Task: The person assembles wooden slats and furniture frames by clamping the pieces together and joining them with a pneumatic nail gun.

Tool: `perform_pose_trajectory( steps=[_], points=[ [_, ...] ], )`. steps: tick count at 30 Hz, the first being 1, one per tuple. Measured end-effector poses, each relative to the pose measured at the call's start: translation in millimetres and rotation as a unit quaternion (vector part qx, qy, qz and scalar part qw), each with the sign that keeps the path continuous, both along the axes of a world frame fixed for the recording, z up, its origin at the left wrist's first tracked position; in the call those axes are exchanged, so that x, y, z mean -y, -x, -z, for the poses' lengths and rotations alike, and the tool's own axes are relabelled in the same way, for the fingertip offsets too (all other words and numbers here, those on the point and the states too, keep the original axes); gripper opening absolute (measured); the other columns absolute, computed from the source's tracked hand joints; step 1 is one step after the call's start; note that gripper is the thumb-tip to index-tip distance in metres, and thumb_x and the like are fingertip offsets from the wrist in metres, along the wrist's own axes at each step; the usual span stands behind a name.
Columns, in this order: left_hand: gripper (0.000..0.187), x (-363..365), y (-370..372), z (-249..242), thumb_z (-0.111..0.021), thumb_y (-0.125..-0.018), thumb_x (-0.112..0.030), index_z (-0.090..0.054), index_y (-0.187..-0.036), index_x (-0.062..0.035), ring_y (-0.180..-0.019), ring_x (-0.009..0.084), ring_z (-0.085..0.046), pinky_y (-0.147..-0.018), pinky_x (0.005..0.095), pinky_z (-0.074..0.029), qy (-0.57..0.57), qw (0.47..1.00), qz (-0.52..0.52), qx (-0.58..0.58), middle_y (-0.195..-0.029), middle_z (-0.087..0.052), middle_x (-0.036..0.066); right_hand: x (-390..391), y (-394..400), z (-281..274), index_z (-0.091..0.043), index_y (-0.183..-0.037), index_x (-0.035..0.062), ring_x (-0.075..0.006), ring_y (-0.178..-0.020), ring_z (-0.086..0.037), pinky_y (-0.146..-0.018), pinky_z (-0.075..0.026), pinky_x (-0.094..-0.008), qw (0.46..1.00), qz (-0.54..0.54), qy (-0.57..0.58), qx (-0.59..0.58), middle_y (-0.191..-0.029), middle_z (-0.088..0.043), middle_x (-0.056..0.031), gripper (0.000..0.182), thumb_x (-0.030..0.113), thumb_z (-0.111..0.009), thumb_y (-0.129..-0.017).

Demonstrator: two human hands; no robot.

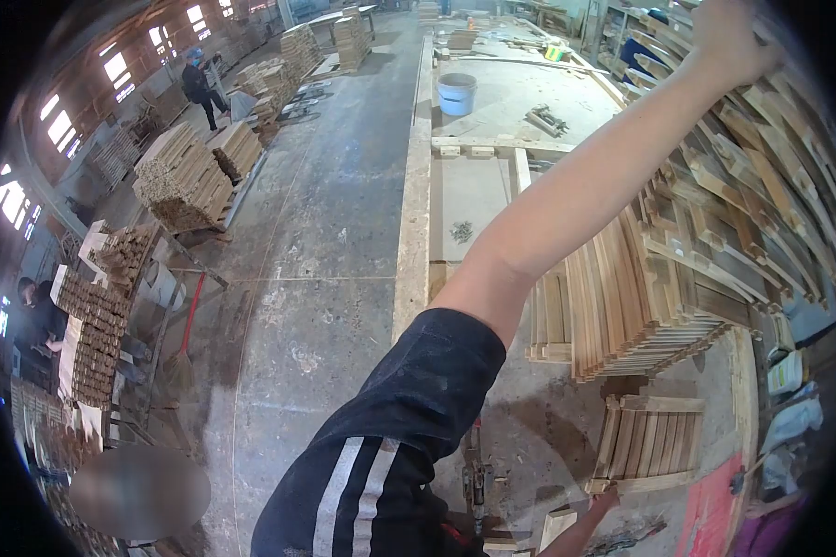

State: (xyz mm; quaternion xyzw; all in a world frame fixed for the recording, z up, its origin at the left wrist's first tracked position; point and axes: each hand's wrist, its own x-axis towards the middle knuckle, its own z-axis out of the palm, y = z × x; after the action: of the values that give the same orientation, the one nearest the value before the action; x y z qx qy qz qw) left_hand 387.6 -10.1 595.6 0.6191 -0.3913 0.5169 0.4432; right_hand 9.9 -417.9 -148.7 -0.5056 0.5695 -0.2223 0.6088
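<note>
My left arm, in a dark sleeve with two pale stripes, stretches across to the upper right. My left hand (729,45) is at the far end, beside a heap of curved wooden pieces (738,176). Its fingers are turned away and partly lost at the dark image edge, so its grip is hidden. Low in the view, my right hand (606,499) has its fingers closed on the near rail of a small slatted wooden panel (655,444). Just beyond that panel, a thick stack of similar slatted panels (622,288) leans beneath the heap.
A long worktable (520,84) carries a white bucket (457,95) and small wood pieces. Stacked slats on pallets (181,176) line the left side. One person (202,88) stands far off; another (37,316) is beside stacked wood. A broom (181,371) and a red board (711,506) are nearby.
</note>
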Motion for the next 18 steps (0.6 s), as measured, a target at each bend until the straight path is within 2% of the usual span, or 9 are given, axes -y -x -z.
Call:
perform_pose_trajectory(
  steps=[2, 5, 8, 11, 14, 17, 18],
  points=[
    [0.062, 6.7, -6.3, -2.8, -0.061, -0.082, -0.036, -0.046, -0.129, 0.0018, -0.120, 0.0435, -0.045, -0.101, 0.0461, -0.038, 0.012, 0.999, -0.021, 0.021, -0.130, -0.046, 0.029, 2.1, 0.2, 1.9, -0.064, -0.087, -0.0003, -0.0249, -0.064, -0.064, -0.049, -0.055, -0.0388, 1.000, 0.013, -0.008, -0.004, -0.081, -0.064, -0.0120, 0.028, 0.028, -0.063, -0.089],
    [0.061, -2.8, 14.5, 8.6, -0.061, -0.082, -0.035, -0.047, -0.128, 0.0021, -0.119, 0.0438, -0.045, -0.101, 0.0463, -0.037, 0.021, 0.999, -0.006, 0.025, -0.130, -0.047, 0.029, -0.5, -0.8, 2.5, -0.062, -0.096, 0.0042, -0.0221, -0.062, -0.061, -0.048, -0.050, -0.0356, 1.000, 0.000, 0.011, -0.024, -0.084, -0.062, -0.0098, 0.022, 0.024, -0.058, -0.086],
    [0.061, -5.7, 9.6, 5.0, -0.061, -0.082, -0.035, -0.047, -0.127, 0.0027, -0.120, 0.0445, -0.044, -0.101, 0.0469, -0.037, 0.002, 1.000, 0.016, 0.022, -0.129, -0.046, 0.030, -9.2, -6.4, -15.0, -0.063, -0.091, 0.0047, -0.0217, -0.059, -0.060, -0.047, -0.050, -0.0350, 0.998, 0.000, 0.008, -0.065, -0.083, -0.062, -0.0088, 0.020, 0.023, -0.059, -0.085],
    [0.061, 2.4, -1.4, 2.9, -0.061, -0.082, -0.035, -0.047, -0.127, 0.0031, -0.121, 0.0452, -0.043, -0.102, 0.0474, -0.036, 0.021, 0.999, 0.002, 0.041, -0.129, -0.046, 0.031, -19.2, -7.0, -30.0, -0.064, -0.088, -0.0018, -0.0254, -0.063, -0.062, -0.048, -0.051, -0.0425, 0.999, 0.007, 0.022, -0.048, -0.081, -0.064, -0.0133, 0.031, 0.029, -0.063, -0.088],
    [0.059, 13.7, -18.7, -0.2, -0.061, -0.082, -0.035, -0.047, -0.126, 0.0031, -0.121, 0.0452, -0.042, -0.102, 0.0476, -0.035, 0.045, 0.996, -0.038, 0.068, -0.128, -0.046, 0.031, -19.5, -8.6, -33.9, -0.063, -0.086, -0.0014, -0.0259, -0.060, -0.061, -0.048, -0.051, -0.0406, 0.995, 0.005, 0.031, -0.089, -0.079, -0.064, -0.0130, 0.031, 0.029, -0.060, -0.089],
    [0.060, 7.1, -6.8, 2.5, -0.062, -0.082, -0.035, -0.048, -0.126, 0.0031, -0.122, 0.0447, -0.041, -0.103, 0.0475, -0.035, 0.040, 0.998, 0.022, 0.040, -0.130, -0.045, 0.031, -8.0, -4.9, -18.7, -0.061, -0.094, 0.0010, -0.0274, -0.067, -0.061, -0.053, -0.050, -0.0427, 0.998, -0.016, -0.002, -0.056, -0.086, -0.063, -0.0136, 0.025, 0.026, -0.057, -0.089],
    [0.060, 3.0, 0.3, 5.0, -0.062, -0.082, -0.035, -0.048, -0.126, 0.0032, -0.122, 0.0447, -0.041, -0.103, 0.0476, -0.035, 0.039, 0.998, 0.014, 0.049, -0.129, -0.045, 0.031, -6.1, -3.8, -16.8, -0.060, -0.097, 0.0021, -0.0280, -0.071, -0.061, -0.055, -0.050, -0.0436, 0.999, -0.005, -0.018, -0.040, -0.090, -0.062, -0.0140, 0.024, 0.025, -0.057, -0.089]
  ],
)
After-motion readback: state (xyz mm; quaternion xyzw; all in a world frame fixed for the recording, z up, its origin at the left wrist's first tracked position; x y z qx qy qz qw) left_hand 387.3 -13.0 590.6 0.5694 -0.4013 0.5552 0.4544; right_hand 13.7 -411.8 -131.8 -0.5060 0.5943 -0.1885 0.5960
